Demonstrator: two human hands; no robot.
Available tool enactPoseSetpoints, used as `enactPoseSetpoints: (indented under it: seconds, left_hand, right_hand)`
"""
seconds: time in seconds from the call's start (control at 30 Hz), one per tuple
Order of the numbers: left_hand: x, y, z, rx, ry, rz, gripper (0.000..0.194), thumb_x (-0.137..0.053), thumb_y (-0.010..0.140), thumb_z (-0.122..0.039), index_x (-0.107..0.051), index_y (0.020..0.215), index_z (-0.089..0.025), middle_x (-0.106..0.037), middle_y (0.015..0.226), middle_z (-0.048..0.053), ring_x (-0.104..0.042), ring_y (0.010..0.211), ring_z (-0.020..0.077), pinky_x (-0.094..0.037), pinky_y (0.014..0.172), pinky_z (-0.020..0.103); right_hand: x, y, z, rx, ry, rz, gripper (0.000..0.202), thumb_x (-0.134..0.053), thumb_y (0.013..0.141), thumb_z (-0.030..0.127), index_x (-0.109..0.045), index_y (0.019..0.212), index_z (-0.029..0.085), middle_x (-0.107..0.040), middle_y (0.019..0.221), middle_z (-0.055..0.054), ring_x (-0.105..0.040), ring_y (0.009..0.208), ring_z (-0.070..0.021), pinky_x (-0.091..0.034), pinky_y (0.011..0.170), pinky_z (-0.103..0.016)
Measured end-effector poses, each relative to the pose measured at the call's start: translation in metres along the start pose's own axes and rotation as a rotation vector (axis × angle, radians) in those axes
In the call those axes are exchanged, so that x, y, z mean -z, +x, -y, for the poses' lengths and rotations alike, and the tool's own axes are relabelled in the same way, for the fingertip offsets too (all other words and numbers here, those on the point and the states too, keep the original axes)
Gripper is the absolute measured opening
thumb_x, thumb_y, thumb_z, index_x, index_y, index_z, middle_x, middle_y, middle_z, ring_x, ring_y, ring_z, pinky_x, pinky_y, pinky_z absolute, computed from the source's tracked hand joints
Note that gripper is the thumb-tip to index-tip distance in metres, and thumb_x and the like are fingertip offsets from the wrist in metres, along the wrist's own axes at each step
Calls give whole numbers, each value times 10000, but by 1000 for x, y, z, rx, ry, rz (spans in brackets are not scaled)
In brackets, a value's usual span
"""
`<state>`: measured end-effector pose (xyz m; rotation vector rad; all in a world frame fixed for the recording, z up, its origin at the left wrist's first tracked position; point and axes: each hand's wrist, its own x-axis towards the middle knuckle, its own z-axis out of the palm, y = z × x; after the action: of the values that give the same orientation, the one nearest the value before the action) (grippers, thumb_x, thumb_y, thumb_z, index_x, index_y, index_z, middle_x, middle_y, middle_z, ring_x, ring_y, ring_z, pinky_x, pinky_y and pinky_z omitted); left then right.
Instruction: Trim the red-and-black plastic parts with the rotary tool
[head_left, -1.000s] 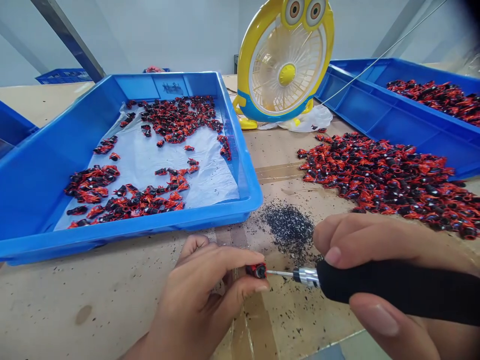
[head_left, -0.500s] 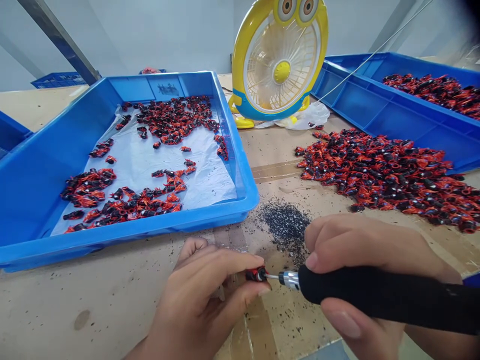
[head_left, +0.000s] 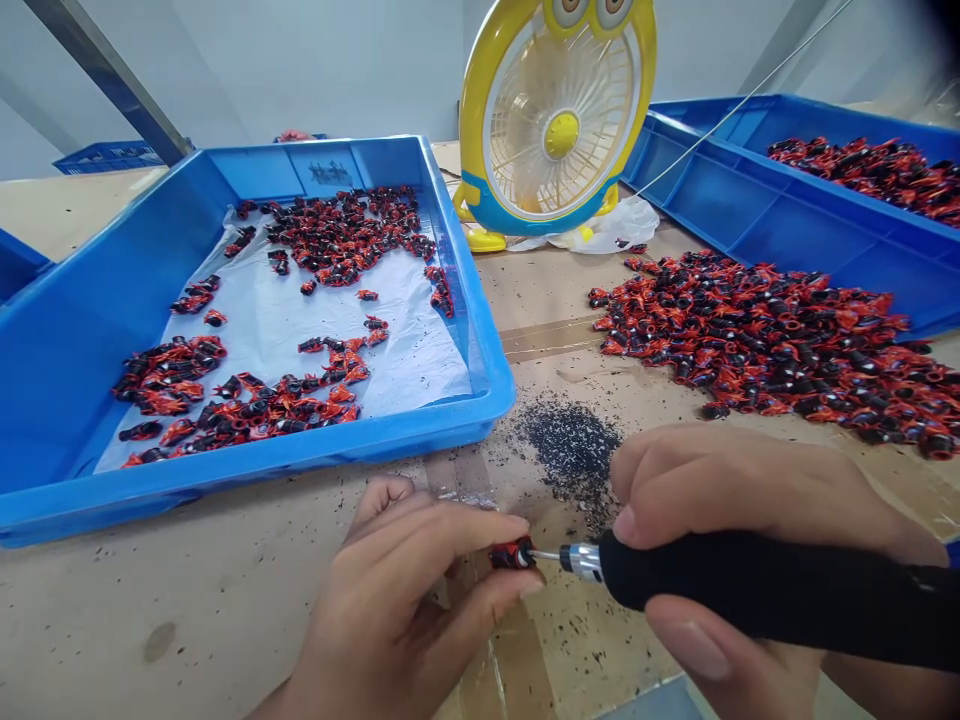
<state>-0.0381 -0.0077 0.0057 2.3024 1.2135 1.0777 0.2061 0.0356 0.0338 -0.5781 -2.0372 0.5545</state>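
My left hand (head_left: 420, 590) pinches a small red and black plastic part (head_left: 512, 554) between thumb and forefinger. In my right hand (head_left: 750, 500) lies a black power screwdriver (head_left: 780, 590) with a silver collar, held nearly level and pointing left. Its thin metal bit reaches the right end of the small part; whether the tip sits inside cannot be made out. Just beyond my hands, a heap of black shavings (head_left: 574, 445) with pale specks is spread over the tabletop.
A blue tray (head_left: 420, 425) on the left holds many similar parts on a white sheet. To the right, a large pile of parts (head_left: 780, 340) lies before another blue tray (head_left: 697, 200). A yellow fan (head_left: 562, 135) stands at the back between the trays.
The view has shifted very slightly. Both hands keep their grips, and the bit stays at the end of the small part.
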Motion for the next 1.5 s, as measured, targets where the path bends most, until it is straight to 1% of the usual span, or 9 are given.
enactPoseSetpoints:
  seconds: [0.17,0.4,0.63,0.8,1.03,1.2,1.33,1.47,1.5]
  left_hand:
    - [1,0,0,13,0,-5,118,-748,1020,-327,-712,1120,-275,-794,804,-96,-688,623,107,-485,706,309]
    - [2,2,-3,-12,1,-34,94,-759,1019,-315,-715,1086,-265,-824,871,-96,-694,654,103,-431,725,345]
    - [2,1,0,-14,13,-53,114,-765,1016,-297,-713,1114,-272,-826,879,-94,-711,684,115,-428,754,359]
    - [2,0,0,-27,-8,-27,87,-754,1026,-297,-712,1098,-270,-841,934,-77,-743,719,121,-417,757,373]
    - [2,-1,1,-13,15,-34,103,-745,1030,-321,-721,1123,-283,-834,907,-74,-728,696,133,-436,769,378]
    - [4,-1,1,-10,25,-26,114,-734,1040,-341,-713,1132,-278,-833,912,-86,-732,714,120,-427,755,367]
    - [4,1,0,-19,21,-25,100,-759,1021,-331,-726,1098,-276,-838,907,-88,-722,691,120,-433,732,365]
    - [3,2,0,10,6,-35,113,-759,1020,-338,-725,1113,-284,-831,867,-93,-704,666,121,-437,710,359]
    - [3,1,1,13,13,-35,115,-754,1024,-343,-723,1120,-288,-830,868,-95,-705,673,121,-436,717,359]
  right_hand:
    - [-2,-1,-1,23,-32,38,190,-736,842,250,-618,981,195,-688,660,9,-655,526,-127,-547,472,-255]
    - [-5,0,2,-30,-32,-12,96,-696,911,269,-628,936,206,-644,633,23,-646,526,-132,-533,474,-271]
    - [-5,-3,2,0,-43,-24,126,-711,920,301,-630,952,210,-651,636,18,-619,489,-124,-515,440,-249]
    - [-4,-1,1,-24,-30,0,111,-719,904,265,-632,945,209,-657,649,12,-653,527,-142,-547,475,-263]
    - [-6,0,-1,-9,10,30,132,-728,881,225,-624,959,207,-649,653,15,-613,522,-132,-547,479,-270]
    - [-14,-5,-1,-67,14,-130,127,-700,921,310,-627,946,209,-646,640,16,-577,509,-115,-496,456,-253]
    - [-14,-4,-1,-37,-8,-20,122,-710,910,272,-612,943,207,-667,658,18,-620,538,-108,-529,492,-229]
    - [-13,-4,0,-98,2,-133,140,-677,939,351,-612,938,227,-630,636,30,-600,508,-109,-487,441,-226]
    - [-12,-4,0,-97,-22,-113,138,-677,943,353,-614,955,231,-644,640,25,-619,512,-116,-495,437,-228]
